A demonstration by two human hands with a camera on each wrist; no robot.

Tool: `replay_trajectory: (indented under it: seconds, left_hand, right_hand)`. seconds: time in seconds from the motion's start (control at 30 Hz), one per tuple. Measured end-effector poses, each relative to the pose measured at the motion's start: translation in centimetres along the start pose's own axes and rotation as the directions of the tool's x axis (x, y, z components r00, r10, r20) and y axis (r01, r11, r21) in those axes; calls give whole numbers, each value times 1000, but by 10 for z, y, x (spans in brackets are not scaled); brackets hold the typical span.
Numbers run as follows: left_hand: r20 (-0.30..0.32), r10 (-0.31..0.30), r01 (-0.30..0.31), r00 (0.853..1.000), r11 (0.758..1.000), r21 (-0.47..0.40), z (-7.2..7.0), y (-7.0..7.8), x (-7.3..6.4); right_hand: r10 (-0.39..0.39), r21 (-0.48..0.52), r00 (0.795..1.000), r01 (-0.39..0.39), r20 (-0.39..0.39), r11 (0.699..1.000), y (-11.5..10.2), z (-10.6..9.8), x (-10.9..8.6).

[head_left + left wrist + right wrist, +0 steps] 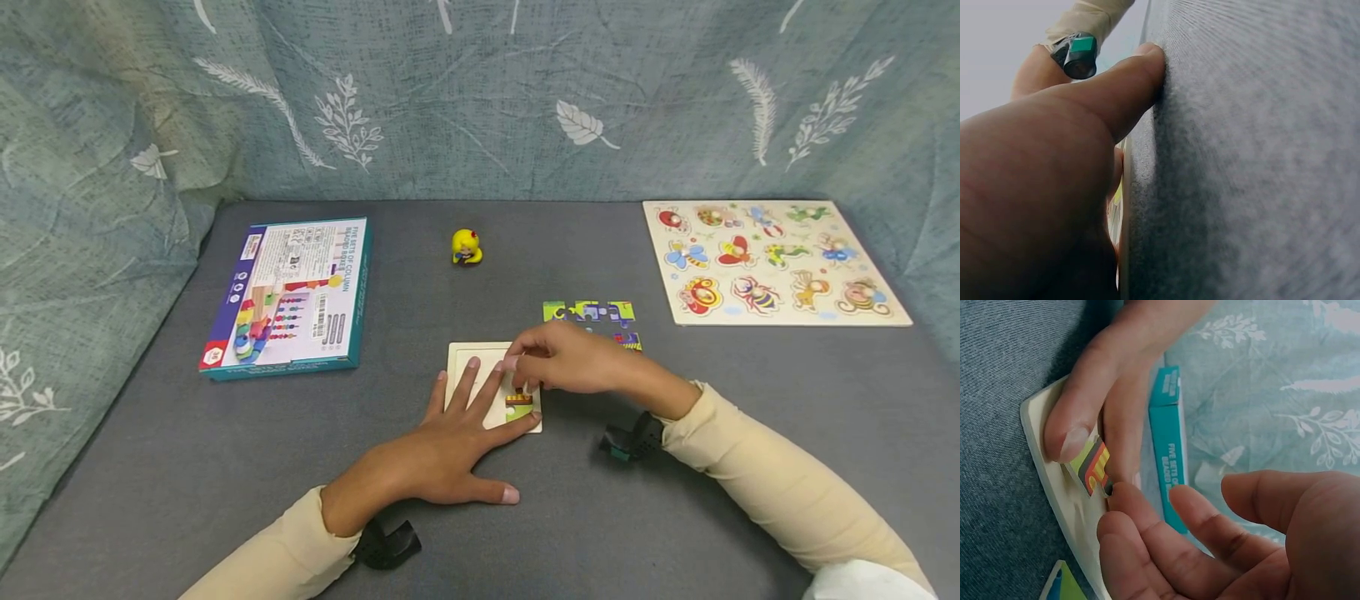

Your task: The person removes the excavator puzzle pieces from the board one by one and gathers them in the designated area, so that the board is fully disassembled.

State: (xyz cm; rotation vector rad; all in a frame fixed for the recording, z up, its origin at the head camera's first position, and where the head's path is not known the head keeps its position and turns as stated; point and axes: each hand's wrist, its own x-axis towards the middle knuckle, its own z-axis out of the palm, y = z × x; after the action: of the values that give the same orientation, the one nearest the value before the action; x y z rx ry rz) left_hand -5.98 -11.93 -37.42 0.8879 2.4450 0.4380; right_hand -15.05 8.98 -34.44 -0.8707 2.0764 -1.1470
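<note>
My left hand (453, 462) lies spread over a small pale wooden puzzle tray (487, 352), its fingertips on the tray and its thumb out over the grey table. A puzzle piece (519, 412) with green, yellow, red and dark bands sits in the tray's near right corner. In the right wrist view a left fingertip (1063, 447) rests on this piece. My right hand (577, 358) hovers at the tray's right side with bent fingers. Its fingertips touch or nearly touch the piece's edge, and nothing shows between thumb and fingers. Several loose puzzle pieces (592, 312) lie behind it, partly hidden.
A boxed bead set (300, 292) lies at the left. A yellow-haired toy figure (466, 247) stands at the back middle. On the right is a wooden insect puzzle board (772, 275). A leaf-patterned curtain (480, 100) hangs behind the grey table (420, 308).
</note>
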Motion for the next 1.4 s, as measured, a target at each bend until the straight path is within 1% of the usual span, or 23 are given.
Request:
replay_trajectory:
  seconds: [0.1, 0.27, 0.37, 0.53, 0.67, 0.9, 1.07, 1.27, 1.4]
  left_hand:
    - [0, 2, -2, 1000, 1000, -4, -1, 0, 0]
    - [4, 4, -4, 1000, 1000, -8, -1, 0, 0]
    - [12, -4, 4, 1000, 1000, -5, -1, 0, 1]
    - [29, -21, 21, 999, 1000, -5, -1, 0, 2]
    - [26, -17, 17, 1000, 1000, -1, -1, 0, 1]
    - [15, -4, 4, 1000, 1000, 10, -1, 0, 1]
    - [2, 0, 0, 1000, 1000, 23, -1, 0, 1]
    - [-6, 1, -1, 1000, 1000, 26, 0, 0, 0]
    - [-3, -3, 3, 1000, 1000, 22, -1, 0, 1]
  right_hand:
    - [-3, 16, 1000, 3, 0, 1000, 1, -1, 1]
    - [14, 81, 999, -17, 36, 997, 2, -2, 2]
    - [11, 103, 999, -17, 53, 995, 4, -3, 1]
    - [-8, 99, 998, 1, 70, 995, 8, -4, 2]
    - [-23, 99, 995, 14, 93, 995, 12, -2, 3]
    - [-44, 7, 990, 43, 134, 999, 13, -1, 2]
    - [-50, 23, 986, 47, 157, 999, 14, 0, 2]
    - [-73, 26, 985, 70, 155, 997, 14, 1, 2]
    - [-84, 14, 987, 83, 135, 996, 15, 1, 2]
